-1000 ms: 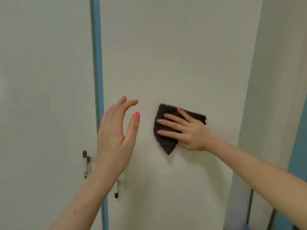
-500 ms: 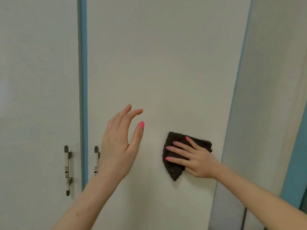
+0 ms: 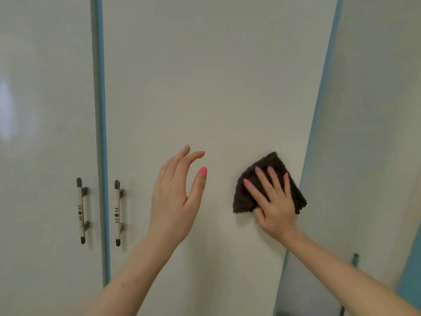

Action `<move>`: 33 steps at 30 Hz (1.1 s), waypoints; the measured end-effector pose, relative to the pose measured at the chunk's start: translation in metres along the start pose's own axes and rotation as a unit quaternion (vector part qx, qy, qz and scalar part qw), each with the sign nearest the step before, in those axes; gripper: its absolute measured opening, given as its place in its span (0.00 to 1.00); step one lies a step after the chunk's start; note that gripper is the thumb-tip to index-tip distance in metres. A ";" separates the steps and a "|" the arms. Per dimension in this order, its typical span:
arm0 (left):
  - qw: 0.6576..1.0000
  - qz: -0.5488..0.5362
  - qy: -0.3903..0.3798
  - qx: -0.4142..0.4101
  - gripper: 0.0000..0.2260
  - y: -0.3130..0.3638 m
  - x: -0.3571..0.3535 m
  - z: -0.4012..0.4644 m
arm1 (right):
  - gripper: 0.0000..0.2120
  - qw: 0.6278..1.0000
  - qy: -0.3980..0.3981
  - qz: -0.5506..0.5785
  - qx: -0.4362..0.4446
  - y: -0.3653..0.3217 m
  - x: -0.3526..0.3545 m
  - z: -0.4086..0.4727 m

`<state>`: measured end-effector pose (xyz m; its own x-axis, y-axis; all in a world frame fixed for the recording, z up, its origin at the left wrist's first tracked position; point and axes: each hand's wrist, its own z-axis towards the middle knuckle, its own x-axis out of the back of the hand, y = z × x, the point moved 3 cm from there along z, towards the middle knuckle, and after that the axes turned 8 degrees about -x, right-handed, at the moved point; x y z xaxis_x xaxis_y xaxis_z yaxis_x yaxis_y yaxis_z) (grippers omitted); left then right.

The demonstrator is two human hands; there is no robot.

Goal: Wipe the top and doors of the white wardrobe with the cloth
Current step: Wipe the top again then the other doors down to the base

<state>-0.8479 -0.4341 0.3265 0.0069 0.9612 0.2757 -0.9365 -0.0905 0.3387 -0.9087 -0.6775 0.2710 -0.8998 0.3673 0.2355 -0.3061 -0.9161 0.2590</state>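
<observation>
The wardrobe presents two tall, flat doors with a smooth, glossy off-white finish; a soft reflection shows on the left door [image 3: 45, 133]. A narrow blue vertical strip [image 3: 99, 133] runs between it and the right door [image 3: 205, 87]. A second blue edge [image 3: 319, 110] borders the right door on its right side, slanting in the wide-angle view, with another pale panel [image 3: 376, 110] beyond it.

Each door carries one slim, upright bar handle: the left handle [image 3: 80, 210] and the right handle [image 3: 117, 213] stand either side of the blue strip. Both are pale with dark ends and small dark bands near mid-length, mounted on two grey brackets.

The cloth [image 3: 246, 197] is dark brown, coarse and fuzzy in texture, folded into a rough angular shape with a pointed upper corner. It lies flat against the right door, near that door's right edge, about level with the handles.

The right hand [image 3: 273, 201] is spread flat, palm pressed on the cloth, fingers extended upward over it; the cloth shows to the left, above and right of the hand. The left hand [image 3: 175, 201] is open and holds nothing, fingers loosely curved, raised in front of the right door to the left of the cloth and apart from it. Whether it touches the door cannot be told. Nails on both hands are pink.
</observation>
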 end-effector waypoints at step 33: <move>0.989 0.098 0.061 0.097 0.14 -0.056 0.075 -0.030 | 0.26 0.998 -0.008 -0.014 0.054 -0.161 -0.029 0.173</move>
<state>-0.8057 -0.3492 0.3008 -0.2215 0.9432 0.2476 -0.8305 -0.3155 0.4591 -0.7795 -0.5127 0.3847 -0.8857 0.3964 0.2415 -0.2958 -0.8830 0.3644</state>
